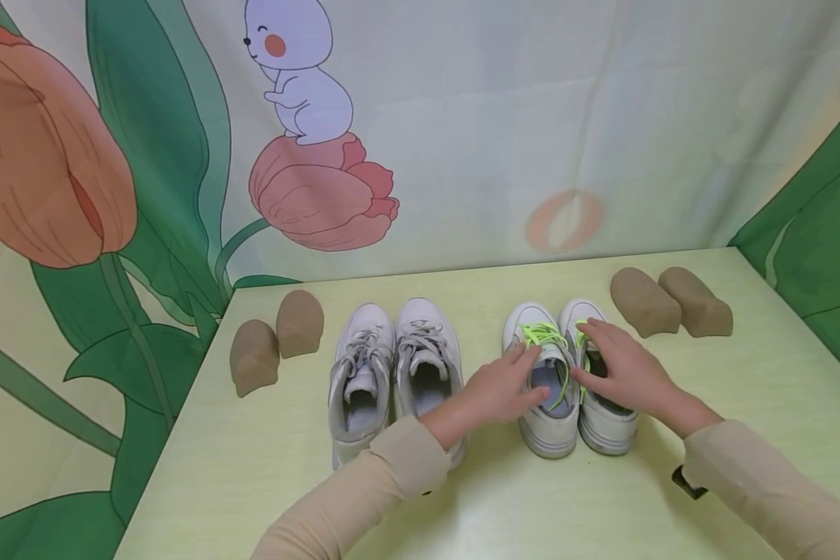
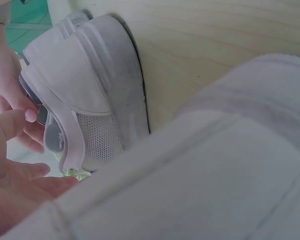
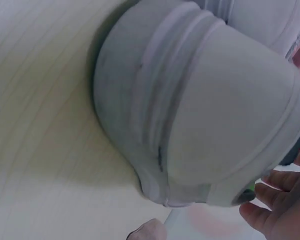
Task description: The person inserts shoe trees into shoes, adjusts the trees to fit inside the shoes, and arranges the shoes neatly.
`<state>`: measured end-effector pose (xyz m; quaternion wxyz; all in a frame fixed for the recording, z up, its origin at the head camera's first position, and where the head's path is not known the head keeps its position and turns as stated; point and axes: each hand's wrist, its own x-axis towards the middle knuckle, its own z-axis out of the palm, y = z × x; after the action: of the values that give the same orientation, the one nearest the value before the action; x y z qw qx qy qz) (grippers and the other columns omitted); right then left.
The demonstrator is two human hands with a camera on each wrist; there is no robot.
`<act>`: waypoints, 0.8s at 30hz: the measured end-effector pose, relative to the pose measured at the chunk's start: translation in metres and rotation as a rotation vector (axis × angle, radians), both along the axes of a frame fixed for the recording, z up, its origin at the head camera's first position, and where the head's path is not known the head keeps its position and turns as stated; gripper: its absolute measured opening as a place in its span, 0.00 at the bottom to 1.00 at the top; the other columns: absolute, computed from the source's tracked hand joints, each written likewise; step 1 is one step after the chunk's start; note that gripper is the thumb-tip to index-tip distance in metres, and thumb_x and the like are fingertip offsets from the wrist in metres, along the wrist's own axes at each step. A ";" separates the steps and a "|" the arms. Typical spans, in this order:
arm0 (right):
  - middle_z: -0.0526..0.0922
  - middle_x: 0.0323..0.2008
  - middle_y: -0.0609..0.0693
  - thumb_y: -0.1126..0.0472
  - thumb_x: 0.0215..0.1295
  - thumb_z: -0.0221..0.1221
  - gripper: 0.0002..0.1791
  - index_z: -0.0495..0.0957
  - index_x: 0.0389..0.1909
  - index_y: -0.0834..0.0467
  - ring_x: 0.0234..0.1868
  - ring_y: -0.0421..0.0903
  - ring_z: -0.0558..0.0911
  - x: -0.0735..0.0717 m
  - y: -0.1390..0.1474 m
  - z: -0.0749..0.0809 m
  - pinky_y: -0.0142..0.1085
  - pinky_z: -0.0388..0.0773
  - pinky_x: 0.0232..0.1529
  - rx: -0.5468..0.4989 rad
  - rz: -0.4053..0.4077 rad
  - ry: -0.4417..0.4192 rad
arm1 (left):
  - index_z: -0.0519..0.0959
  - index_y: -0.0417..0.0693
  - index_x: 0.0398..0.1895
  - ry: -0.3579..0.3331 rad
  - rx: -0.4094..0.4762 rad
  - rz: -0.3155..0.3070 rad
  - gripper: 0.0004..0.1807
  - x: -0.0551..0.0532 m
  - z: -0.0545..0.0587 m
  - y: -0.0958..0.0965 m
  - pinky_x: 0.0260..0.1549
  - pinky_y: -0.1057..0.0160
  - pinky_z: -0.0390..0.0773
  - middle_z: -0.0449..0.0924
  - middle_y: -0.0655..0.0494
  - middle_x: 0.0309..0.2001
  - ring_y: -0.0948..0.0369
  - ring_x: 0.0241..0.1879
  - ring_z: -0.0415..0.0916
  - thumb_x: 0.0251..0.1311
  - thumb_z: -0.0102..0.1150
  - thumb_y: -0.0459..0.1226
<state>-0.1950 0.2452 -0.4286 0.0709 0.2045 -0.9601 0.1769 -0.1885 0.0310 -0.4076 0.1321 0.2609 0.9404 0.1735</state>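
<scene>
Two white shoes with neon-green laces stand side by side on the table, toes away from me. Over the left one [image 1: 549, 437] my left hand [image 1: 497, 391] reaches from the side, fingers spread by the laces [image 1: 542, 334] and thumb above the opening. My right hand [image 1: 630, 367] lies over the right shoe [image 1: 607, 432], its fingers extended near the tongue and covering part of its laces. In the left wrist view, the left hand's fingers [image 2: 27, 170] look relaxed beside the shoe [image 2: 70, 70]. The right wrist view has a shoe heel [image 3: 230, 110], with fingertips [image 3: 255, 212] by its collar.
To the left stands another white pair with grey laces, a left shoe [image 1: 362, 365] and a right shoe [image 1: 427, 334], beneath my left forearm. Brown moulded shoe inserts lie in pairs at the far left [image 1: 254, 358] and far right [image 1: 644, 302]. A printed curtain [image 1: 462, 155] hangs behind the table.
</scene>
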 end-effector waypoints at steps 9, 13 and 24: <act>0.66 0.56 0.68 0.49 0.50 0.60 0.37 0.63 0.56 0.67 0.57 0.63 0.65 -0.003 -0.012 -0.006 0.57 0.62 0.52 0.043 -0.011 0.092 | 0.46 0.52 0.68 -0.010 -0.003 -0.021 0.37 0.000 -0.003 0.000 0.57 0.56 0.63 0.48 0.50 0.68 0.55 0.64 0.55 0.60 0.45 0.51; 0.66 0.56 0.67 0.48 0.50 0.60 0.37 0.63 0.56 0.66 0.57 0.63 0.65 -0.004 -0.018 -0.008 0.59 0.61 0.50 0.075 -0.044 0.084 | 0.46 0.52 0.68 -0.017 -0.011 -0.024 0.37 0.000 -0.004 0.000 0.57 0.56 0.63 0.48 0.49 0.68 0.55 0.64 0.55 0.60 0.46 0.50; 0.63 0.59 0.66 0.47 0.51 0.58 0.38 0.59 0.60 0.63 0.60 0.63 0.60 -0.004 -0.029 -0.011 0.63 0.54 0.52 0.093 -0.131 0.014 | 0.47 0.49 0.68 -0.032 0.000 -0.047 0.36 0.001 -0.001 0.000 0.58 0.58 0.63 0.48 0.48 0.68 0.55 0.64 0.55 0.60 0.46 0.48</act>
<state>-0.1990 0.2161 -0.4398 0.0792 0.1456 -0.9781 0.1256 -0.1876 0.0305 -0.4088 0.1512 0.2803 0.9317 0.1745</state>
